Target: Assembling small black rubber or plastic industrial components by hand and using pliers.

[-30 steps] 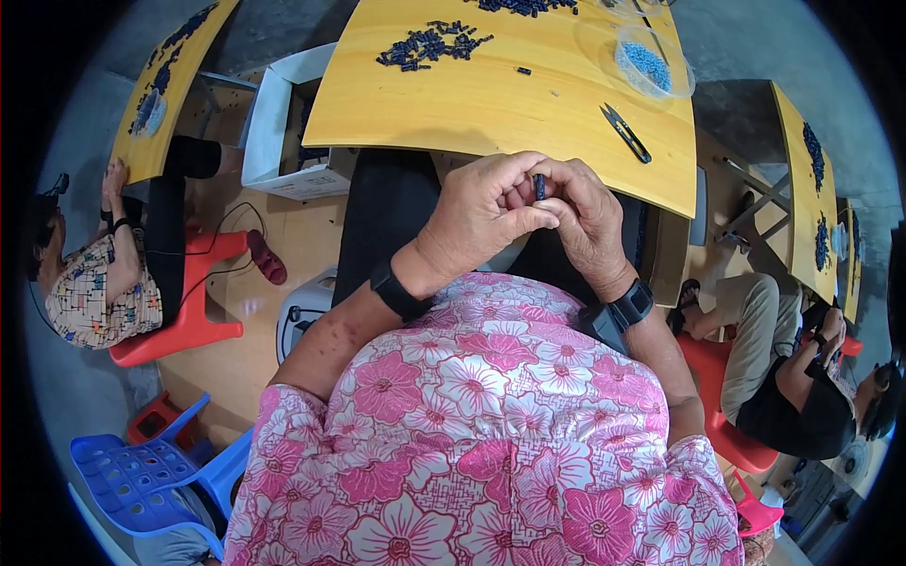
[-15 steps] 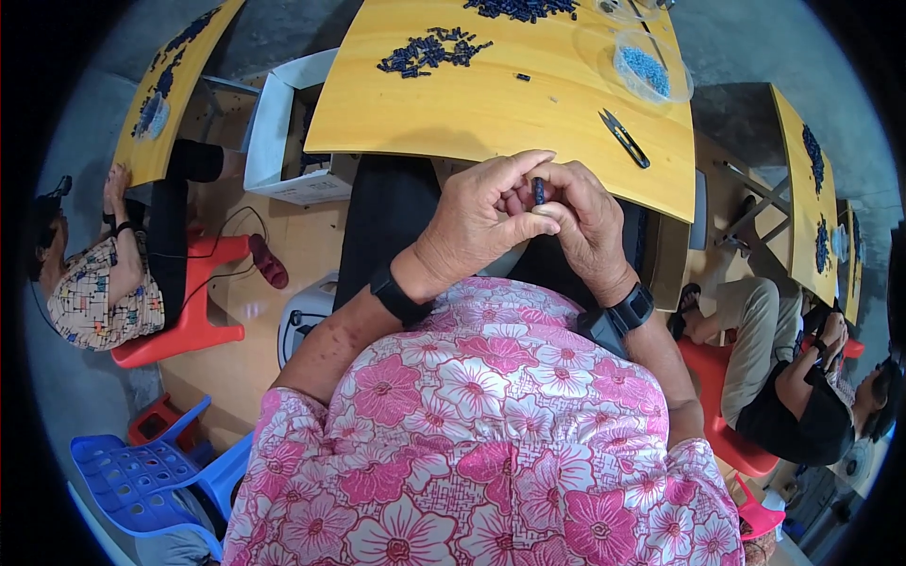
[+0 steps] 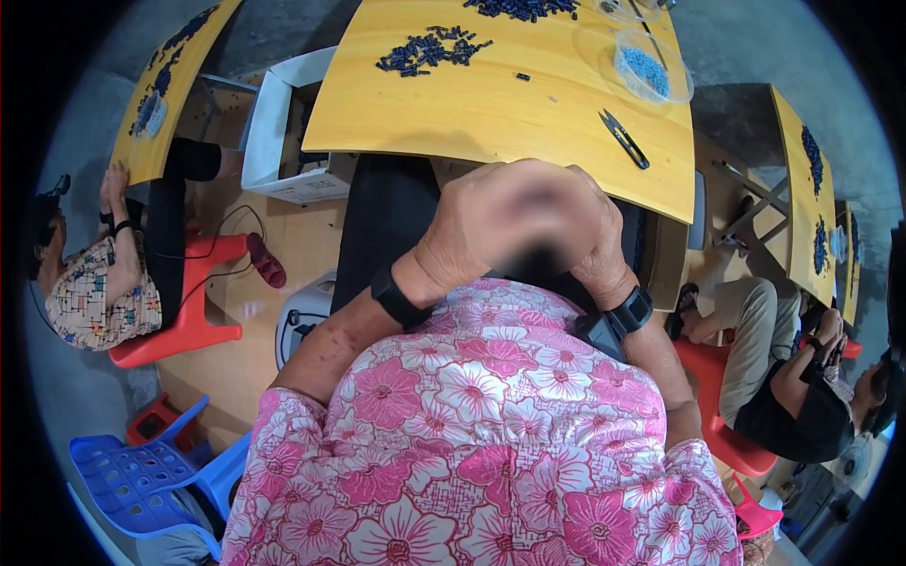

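Note:
In front of my chest, just off the near edge of the yellow table (image 3: 396,123), my left hand (image 3: 453,226) and my right hand (image 3: 604,241) are brought together. A smooth blur covers the fingers of both, so their grip and anything between them are hidden. Nearest on the tabletop are a pair of black thread snips (image 3: 624,139), lying beyond my right hand, and a single small dark piece (image 3: 523,76). Farther off lies a loose pile of short dark cylindrical pieces (image 3: 432,51).
A clear round tub of light blue beads (image 3: 645,72) stands at the table's far right. Another dark pile (image 3: 521,8) lies at the far edge. An open white box (image 3: 300,189) sits left of the table. Seated people work at both sides; a blue chair (image 3: 142,481) is lower left.
Half a second ago my fingertips showed, pinching a small dark ridged piece between both hands; now a blur covers them. My wrists and forearms have hardly moved.

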`<state>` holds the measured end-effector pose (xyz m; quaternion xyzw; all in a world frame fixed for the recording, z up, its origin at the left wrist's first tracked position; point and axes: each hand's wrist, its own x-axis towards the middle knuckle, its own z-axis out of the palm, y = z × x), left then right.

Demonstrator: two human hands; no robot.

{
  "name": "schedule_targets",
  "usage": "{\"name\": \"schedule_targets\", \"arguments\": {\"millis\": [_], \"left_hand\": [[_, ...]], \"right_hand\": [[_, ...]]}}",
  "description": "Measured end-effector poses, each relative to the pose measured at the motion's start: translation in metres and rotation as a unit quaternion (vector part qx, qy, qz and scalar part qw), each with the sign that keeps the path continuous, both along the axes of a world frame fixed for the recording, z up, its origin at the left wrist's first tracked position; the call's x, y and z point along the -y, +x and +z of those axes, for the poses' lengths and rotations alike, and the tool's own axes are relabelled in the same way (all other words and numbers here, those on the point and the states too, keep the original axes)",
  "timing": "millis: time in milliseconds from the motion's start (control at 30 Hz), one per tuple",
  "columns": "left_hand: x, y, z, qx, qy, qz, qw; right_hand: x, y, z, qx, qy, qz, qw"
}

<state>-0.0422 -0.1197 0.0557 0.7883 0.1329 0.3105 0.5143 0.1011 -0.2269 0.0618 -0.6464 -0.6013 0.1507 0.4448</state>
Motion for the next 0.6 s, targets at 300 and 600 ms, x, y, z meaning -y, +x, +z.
{"name": "schedule_targets", "arguments": {"millis": [300, 600], "left_hand": [[0.0041, -0.0011, -0.0060, 0.009, -0.019, 0.013, 1.000], [0.0047, 0.0010, -0.0052, 0.009, -0.029, 0.007, 1.000]], "right_hand": [[-0.0011, -0.0016, -0.0017, 0.018, -0.002, -0.001, 1.000], [0.0006, -0.0004, -0.0020, 0.006, 0.012, -0.016, 1.000]]}}
